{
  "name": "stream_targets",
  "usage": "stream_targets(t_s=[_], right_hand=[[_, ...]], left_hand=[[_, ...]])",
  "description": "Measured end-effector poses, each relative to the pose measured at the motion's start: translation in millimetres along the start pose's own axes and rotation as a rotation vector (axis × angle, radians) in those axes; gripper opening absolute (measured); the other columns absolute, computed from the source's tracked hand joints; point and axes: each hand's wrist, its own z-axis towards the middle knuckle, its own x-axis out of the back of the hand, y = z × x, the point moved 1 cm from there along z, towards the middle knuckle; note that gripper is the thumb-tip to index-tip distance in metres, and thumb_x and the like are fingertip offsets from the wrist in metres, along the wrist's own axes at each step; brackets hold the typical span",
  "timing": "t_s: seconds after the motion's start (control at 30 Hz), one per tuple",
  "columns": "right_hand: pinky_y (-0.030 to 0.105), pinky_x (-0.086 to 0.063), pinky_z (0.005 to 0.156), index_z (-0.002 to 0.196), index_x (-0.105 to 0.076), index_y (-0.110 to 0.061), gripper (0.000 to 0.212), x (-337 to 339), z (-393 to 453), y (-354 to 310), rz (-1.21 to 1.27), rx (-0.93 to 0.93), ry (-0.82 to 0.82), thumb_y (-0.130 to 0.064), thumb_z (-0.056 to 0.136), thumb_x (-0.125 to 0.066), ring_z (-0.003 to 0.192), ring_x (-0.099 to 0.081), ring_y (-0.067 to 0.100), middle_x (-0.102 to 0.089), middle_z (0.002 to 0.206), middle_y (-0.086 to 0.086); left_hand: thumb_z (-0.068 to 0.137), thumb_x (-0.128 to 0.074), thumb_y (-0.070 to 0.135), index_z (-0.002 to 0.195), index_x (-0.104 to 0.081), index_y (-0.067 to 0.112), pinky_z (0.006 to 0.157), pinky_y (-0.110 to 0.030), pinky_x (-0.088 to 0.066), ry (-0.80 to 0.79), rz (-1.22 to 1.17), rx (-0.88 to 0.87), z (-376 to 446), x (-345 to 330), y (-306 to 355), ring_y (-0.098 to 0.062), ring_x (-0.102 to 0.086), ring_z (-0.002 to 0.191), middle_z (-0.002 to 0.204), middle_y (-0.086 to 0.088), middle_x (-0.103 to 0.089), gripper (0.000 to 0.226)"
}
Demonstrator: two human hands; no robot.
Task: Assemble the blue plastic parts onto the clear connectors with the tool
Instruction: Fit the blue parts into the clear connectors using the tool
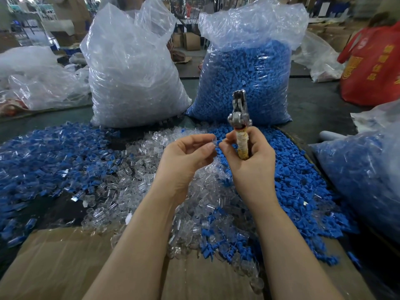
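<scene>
Small clear plastic connector (pixel 213 141) pinched in left hand (pixel 187 153) fingertips, meeting small blue plastic part (pixel 219 142) pinched by right hand (pixel 246 158), which also grips metal plier-type tool w/ tape-wrapped handle (pixel 240 122), above mixed loose pile of clear & blue parts (pixel 134 169), two big plastic bags (pixel 134 68) behind.

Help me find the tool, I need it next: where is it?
The tool stands upright in the right hand, centre of the head view, its metal head in front of the bag of blue parts.
</scene>
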Motion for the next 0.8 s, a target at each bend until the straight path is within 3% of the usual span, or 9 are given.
stream_targets(t_s=[0.2,0.4,0.8], right_hand=[[0.033,-0.054,0.068,0.087,-0.058,-0.019,0.016,0.1,-0.2,0.0,0.004,-0.007,-0.005,-0.012,0.087,-0.072,0.072,-0.059,0.019,-0.061,0.079,-0.002],[0.044,-0.052,0.067,0.087,-0.058,-0.015,0.014,-1.0,-0.9,2.8,-0.025,-0.009,0.004,-0.014,0.086,-0.073,0.071,-0.057,0.027,-0.061,0.076,0.006],[0.029,-0.05,0.065,0.089,-0.059,-0.018,0.016,-0.1,0.9,6.0,-0.028,-0.021,-0.06,-0.009,0.086,-0.071,0.071,-0.059,0.02,-0.063,0.078,0.003]], left_hand=[[0.085,-0.069,0.002,0.095,-0.073,0.01,0.08,-0.026,-0.058,0.024,-0.003,-0.006,-0.8,-0.7,1.6,-0.013,-0.07,0.078,0.084,-0.005,-0.075,0.013],[0.084,-0.07,0.001,0.091,-0.075,0.013,0.082,-0.028,-0.059,0.068,0.04,-0.025,-0.9,-1.9,2.3,-0.014,-0.071,0.081,0.087,-0.006,-0.076,0.014],[0.077,-0.077,0.001,0.089,-0.076,0.014,0.091,-0.037,-0.058,0.089,0.065,-0.01,-1.3,-1.7,3.1,-0.021,-0.071,0.089,0.091,-0.01,-0.077,0.018]])
